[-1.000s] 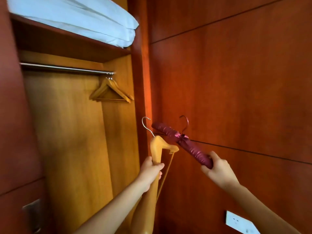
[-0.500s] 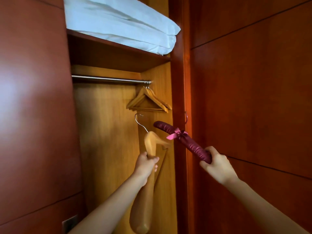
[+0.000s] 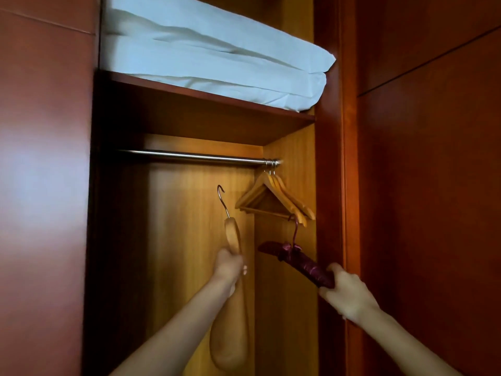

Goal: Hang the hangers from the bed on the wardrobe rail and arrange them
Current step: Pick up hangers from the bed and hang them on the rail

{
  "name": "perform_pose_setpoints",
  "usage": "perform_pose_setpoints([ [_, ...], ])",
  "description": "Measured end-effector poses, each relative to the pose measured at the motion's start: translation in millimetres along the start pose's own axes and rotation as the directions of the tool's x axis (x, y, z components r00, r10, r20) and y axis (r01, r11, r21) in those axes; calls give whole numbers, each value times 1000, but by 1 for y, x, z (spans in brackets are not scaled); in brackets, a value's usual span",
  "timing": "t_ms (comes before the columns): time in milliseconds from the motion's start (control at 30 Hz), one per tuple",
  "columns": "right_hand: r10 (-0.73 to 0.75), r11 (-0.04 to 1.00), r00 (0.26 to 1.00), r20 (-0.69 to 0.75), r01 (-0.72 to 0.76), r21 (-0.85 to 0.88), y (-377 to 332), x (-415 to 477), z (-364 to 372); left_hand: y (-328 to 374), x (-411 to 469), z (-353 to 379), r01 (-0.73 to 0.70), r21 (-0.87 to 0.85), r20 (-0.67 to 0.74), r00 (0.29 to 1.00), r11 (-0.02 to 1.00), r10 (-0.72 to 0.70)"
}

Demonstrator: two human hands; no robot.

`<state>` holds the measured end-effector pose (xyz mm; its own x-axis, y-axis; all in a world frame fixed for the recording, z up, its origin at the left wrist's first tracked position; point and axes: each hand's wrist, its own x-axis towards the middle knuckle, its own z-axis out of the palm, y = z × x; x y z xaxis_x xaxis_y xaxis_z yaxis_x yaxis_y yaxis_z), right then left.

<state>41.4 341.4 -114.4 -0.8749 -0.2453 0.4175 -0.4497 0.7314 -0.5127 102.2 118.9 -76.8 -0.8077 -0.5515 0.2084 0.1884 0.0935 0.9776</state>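
Both hangers move from in front of the side panel into the wardrobe opening. The left hand (image 3: 230, 263), its grip curled round a wooden hanger (image 3: 232, 234), lifts the hook close under the rail (image 3: 195, 156), not yet on it. The right hand (image 3: 345, 291), its grip wrapped round a burgundy padded hanger (image 3: 301, 263), holds it lower, below the hung hangers (image 3: 273, 196) at the rail's right end. Hanging looks imminent.

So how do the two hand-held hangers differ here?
The wooden hanger is pale wood; the padded hanger is purple fabric with a bow. The wooden hanger stands upright in the left hand; the padded hanger slants, right hand at its end. Both are below the rail, unhung.
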Motion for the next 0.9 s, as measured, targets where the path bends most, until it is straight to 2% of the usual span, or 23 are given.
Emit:
perform_pose_setpoints([
  [167, -77, 997, 995, 64, 78, -15, -9, 58, 23, 11, 49, 23, -109, 48, -107, 988, 993, 114],
  [367, -93, 995, 991, 100, 96, -31, -12, 109, 46, 27, 119, 44, -161, 107, -165, 970, 981, 177],
  [600, -61, 998, 985, 162, 65, -22, -8, 163, 55, 57, 188, 59, -205, 84, -126, 969, 975, 214],
  [767, -65, 998, 989, 131, 67, -10, -15, 193, 65, 68, 227, 69, -231, 190, -61, 967, 954, 246],
  [900, -40, 999, 985, 169, 41, -4, -15, 205, 73, 72, 253, 81, -218, 267, -42, 971, 939, 237],
])
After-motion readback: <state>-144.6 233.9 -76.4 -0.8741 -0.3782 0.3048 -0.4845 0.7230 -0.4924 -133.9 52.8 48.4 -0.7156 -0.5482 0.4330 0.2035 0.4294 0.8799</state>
